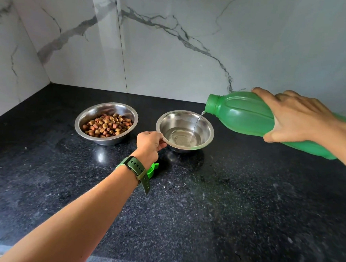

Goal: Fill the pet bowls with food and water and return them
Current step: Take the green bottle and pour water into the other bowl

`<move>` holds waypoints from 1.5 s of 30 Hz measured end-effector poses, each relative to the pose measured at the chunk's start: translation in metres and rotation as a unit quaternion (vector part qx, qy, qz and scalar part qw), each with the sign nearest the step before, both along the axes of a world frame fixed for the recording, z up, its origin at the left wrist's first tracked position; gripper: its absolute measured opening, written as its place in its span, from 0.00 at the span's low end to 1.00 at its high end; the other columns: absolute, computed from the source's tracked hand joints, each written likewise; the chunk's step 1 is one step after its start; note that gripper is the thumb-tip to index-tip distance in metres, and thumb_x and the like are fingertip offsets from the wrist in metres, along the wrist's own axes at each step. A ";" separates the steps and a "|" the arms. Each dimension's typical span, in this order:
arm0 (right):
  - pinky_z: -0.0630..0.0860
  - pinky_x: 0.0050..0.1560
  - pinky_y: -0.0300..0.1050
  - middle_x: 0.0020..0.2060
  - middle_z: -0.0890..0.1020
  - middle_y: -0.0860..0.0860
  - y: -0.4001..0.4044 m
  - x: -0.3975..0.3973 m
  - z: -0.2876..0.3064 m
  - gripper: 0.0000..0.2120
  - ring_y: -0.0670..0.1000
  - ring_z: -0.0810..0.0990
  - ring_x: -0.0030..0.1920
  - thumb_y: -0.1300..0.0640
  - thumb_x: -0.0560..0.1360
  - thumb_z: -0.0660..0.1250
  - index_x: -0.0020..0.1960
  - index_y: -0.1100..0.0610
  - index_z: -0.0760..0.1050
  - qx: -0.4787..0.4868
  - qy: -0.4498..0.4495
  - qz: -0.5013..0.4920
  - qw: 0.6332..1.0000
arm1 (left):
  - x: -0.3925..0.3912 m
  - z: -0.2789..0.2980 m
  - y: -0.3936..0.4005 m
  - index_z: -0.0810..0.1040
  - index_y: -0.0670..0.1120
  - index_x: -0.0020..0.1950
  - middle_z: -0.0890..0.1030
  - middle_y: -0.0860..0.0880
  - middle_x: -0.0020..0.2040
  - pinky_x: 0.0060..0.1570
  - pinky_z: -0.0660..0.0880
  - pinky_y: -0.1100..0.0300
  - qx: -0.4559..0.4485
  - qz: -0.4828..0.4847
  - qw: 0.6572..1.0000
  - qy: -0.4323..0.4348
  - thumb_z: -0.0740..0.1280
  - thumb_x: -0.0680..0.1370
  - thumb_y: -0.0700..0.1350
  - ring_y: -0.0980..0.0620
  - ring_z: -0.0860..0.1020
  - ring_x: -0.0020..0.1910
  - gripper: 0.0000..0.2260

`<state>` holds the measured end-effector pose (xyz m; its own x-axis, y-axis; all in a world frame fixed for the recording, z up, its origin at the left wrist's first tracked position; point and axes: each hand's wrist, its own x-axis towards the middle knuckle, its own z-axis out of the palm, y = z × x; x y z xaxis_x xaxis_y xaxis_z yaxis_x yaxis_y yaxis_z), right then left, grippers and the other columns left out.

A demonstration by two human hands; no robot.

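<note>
At center frame, the left hand pinches the rim of a steel water bowl on a black counter while the right hand, at right, grips a tilted green bottle pouring water; a kibble-filled bowl sits just left.

- The left hand reaches far into the middle of the scene on a straight, bare forearm, fingers and thumb curled in a pinch on what it holds.
- The right hand comes in from the right edge, palm down, fingers spread and thumb wrapped beneath in a full grip.
</note>
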<state>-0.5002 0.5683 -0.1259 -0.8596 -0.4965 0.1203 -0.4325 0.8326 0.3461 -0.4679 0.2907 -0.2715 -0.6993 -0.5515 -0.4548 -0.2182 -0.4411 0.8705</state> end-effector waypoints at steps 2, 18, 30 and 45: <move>0.66 0.40 0.46 0.51 0.77 0.56 0.002 0.001 0.001 0.53 0.58 0.72 0.57 0.43 0.61 0.72 0.74 0.46 0.41 0.002 0.004 -0.001 1.000 | -0.001 -0.001 0.000 0.70 0.41 0.37 0.74 0.44 0.36 0.21 0.74 0.68 -0.001 0.001 1.000 -0.002 0.63 0.75 0.31 0.51 0.74 0.32 0.09; 0.65 0.39 0.46 0.52 0.77 0.56 -0.001 0.004 0.006 0.53 0.58 0.72 0.57 0.43 0.61 0.72 0.74 0.45 0.42 0.008 0.013 0.003 1.000 | -0.002 -0.005 -0.001 0.70 0.40 0.37 0.73 0.44 0.35 0.20 0.74 0.68 0.005 -0.007 1.000 0.007 0.63 0.75 0.29 0.51 0.74 0.31 0.09; 0.65 0.40 0.46 0.51 0.77 0.56 -0.009 0.007 0.006 0.53 0.58 0.72 0.57 0.43 0.61 0.73 0.74 0.45 0.41 0.012 0.006 0.000 1.000 | -0.002 -0.006 -0.003 0.71 0.40 0.38 0.74 0.44 0.35 0.19 0.73 0.69 0.010 -0.014 1.000 0.003 0.63 0.75 0.29 0.51 0.74 0.30 0.08; 0.64 0.40 0.45 0.52 0.77 0.56 -0.011 0.008 0.003 0.53 0.58 0.72 0.57 0.43 0.61 0.73 0.74 0.46 0.42 0.017 0.008 0.005 1.000 | -0.002 -0.007 -0.003 0.70 0.41 0.38 0.73 0.44 0.35 0.18 0.72 0.68 0.004 -0.011 1.000 -0.003 0.64 0.75 0.31 0.51 0.73 0.29 0.09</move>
